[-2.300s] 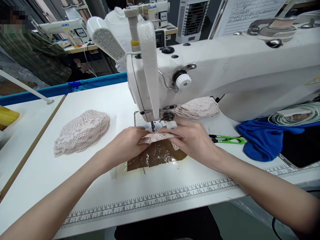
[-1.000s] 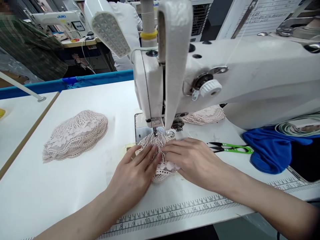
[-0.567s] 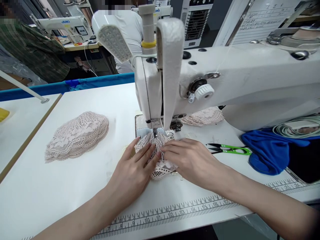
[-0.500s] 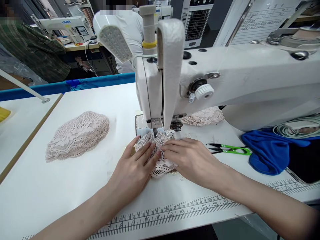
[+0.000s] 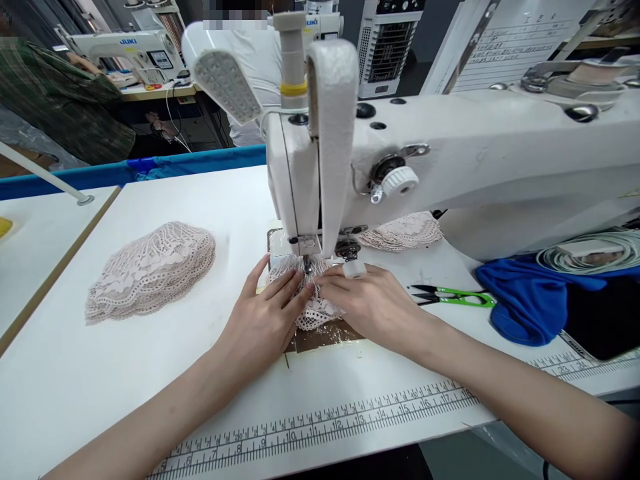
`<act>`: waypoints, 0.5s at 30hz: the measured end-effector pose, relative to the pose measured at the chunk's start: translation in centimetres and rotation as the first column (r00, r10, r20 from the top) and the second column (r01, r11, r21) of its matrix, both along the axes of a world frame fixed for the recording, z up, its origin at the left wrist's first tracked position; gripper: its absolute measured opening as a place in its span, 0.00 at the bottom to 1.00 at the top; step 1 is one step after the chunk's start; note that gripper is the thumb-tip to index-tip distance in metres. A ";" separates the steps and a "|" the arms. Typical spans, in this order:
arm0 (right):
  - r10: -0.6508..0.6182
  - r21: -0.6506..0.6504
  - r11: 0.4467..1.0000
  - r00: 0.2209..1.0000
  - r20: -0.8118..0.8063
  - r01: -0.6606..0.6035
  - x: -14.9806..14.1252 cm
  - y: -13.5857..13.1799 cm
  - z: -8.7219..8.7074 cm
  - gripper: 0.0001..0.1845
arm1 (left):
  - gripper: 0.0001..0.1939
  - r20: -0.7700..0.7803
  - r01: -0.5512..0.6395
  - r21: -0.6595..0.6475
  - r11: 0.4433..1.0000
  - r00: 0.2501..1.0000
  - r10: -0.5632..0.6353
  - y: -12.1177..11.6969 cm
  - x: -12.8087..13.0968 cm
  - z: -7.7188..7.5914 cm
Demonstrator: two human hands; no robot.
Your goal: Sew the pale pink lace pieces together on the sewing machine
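A piece of pale pink lace (image 5: 318,312) lies under the needle and presser foot (image 5: 307,264) of a white sewing machine (image 5: 295,167). My left hand (image 5: 267,307) rests flat on the lace's left side, its fingers stretched and the index finger apart from the others. On the other side, my right hand (image 5: 373,300) has its fingers bent and pressed together on the lace close to the foot; its thumb is hidden. To the left lies a stack of similar lace pieces (image 5: 155,270), and more lace (image 5: 405,231) sits behind the machine head.
Green-handled thread snips (image 5: 455,297), a blue cloth (image 5: 525,300) and a dark phone (image 5: 600,320) lie to the right. A printed ruler (image 5: 315,430) runs along the table's front edge. Two people sit beyond the blue-edged table, near another sewing machine (image 5: 127,53).
The lace has moved away from me under the foot, both hands going along with it. More of the brown plate in front of the lace now shows. The view has shifted slightly.
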State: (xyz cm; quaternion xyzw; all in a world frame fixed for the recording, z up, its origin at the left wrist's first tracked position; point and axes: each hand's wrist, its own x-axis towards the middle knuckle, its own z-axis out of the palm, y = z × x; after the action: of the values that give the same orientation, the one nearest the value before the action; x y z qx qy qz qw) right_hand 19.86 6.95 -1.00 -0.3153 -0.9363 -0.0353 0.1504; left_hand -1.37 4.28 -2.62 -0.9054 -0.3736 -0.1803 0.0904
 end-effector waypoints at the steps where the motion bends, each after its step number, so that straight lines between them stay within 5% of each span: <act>1: -0.004 0.004 1.000 1.000 -0.001 0.004 0.0 0.1 -0.1 0.11 | 0.21 0.006 0.000 -0.005 1.000 1.000 0.000 0.1 0.0 -0.1; 10: -0.040 0.026 0.999 0.999 -0.008 0.040 -0.1 0.6 -0.5 0.14 | 0.21 -0.006 -0.030 -0.033 0.999 1.000 0.030 0.6 -0.2 -0.5; 15: 0.046 0.044 0.998 0.993 -0.105 -0.042 0.0 0.3 -0.4 0.14 | 0.24 0.080 -0.058 -0.148 0.987 0.994 0.071 0.5 -0.3 -0.1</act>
State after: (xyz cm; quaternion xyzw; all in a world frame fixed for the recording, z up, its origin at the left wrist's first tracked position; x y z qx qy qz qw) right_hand 19.89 7.27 -1.42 -0.2929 -0.9328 -0.0347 0.2072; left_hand -1.68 4.76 -2.76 -0.8886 -0.4183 -0.1879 0.0141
